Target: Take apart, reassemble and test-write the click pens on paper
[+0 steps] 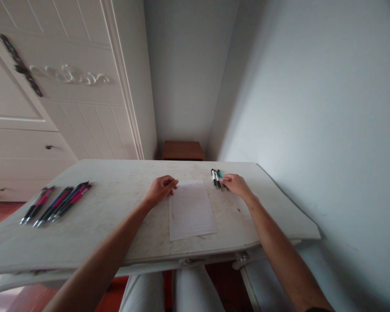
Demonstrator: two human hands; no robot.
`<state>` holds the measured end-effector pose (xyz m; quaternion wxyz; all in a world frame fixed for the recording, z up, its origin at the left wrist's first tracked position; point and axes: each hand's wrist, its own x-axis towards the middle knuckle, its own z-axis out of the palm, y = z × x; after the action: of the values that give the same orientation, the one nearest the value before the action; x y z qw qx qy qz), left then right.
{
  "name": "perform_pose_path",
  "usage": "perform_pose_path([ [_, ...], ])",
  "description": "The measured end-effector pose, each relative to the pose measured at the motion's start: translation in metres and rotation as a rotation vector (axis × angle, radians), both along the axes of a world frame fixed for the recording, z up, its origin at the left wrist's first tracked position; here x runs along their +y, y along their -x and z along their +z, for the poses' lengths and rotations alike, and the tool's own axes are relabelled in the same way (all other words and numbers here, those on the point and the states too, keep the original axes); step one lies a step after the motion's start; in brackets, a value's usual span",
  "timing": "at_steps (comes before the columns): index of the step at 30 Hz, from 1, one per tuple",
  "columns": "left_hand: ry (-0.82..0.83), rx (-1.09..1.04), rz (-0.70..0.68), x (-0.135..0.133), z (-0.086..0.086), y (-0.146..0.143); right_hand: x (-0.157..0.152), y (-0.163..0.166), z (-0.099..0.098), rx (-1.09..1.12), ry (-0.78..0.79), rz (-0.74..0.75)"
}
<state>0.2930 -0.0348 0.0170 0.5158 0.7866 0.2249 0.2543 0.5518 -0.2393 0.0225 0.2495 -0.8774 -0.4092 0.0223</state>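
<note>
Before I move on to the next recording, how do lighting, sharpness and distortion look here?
Head view: dim, soft light, a broad shadow darkening the right-hand wall near the corner; head view: slight blur, ruling on the paper faint, no lettering readable on the left-side pens; head view: apparent wide-angle distortion, the cabinet slanting.

Looks like a home: white cabinet (78, 26) (with raised scrollwork (69, 74)), pale table (117, 173), reddish floor (0, 212).
</note>
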Motion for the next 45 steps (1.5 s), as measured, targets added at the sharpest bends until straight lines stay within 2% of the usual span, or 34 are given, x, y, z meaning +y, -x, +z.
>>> perform_pose_path([
  [10, -0.01, -0.009, -0.006, 0.0, 0.001, 0.0, 0.008, -0.001, -0.008, -0.123, 0.005, -0.009],
  [30, 0.004, 0.0, 0.008, -0.001, 0.002, 0.001, 0.01, 0.007, -0.007, -0.056, -0.05, 0.011],
  [36, -0.024, 0.02, 0.002, 0.003, -0.003, 0.0, 0.013, 0.014, -0.013, -0.126, -0.111, -0.017],
  [45, -0.04, 0.04, 0.004, 0.0, 0.001, 0.0, 0.014, 0.015, -0.015, -0.102, -0.085, -0.025],
])
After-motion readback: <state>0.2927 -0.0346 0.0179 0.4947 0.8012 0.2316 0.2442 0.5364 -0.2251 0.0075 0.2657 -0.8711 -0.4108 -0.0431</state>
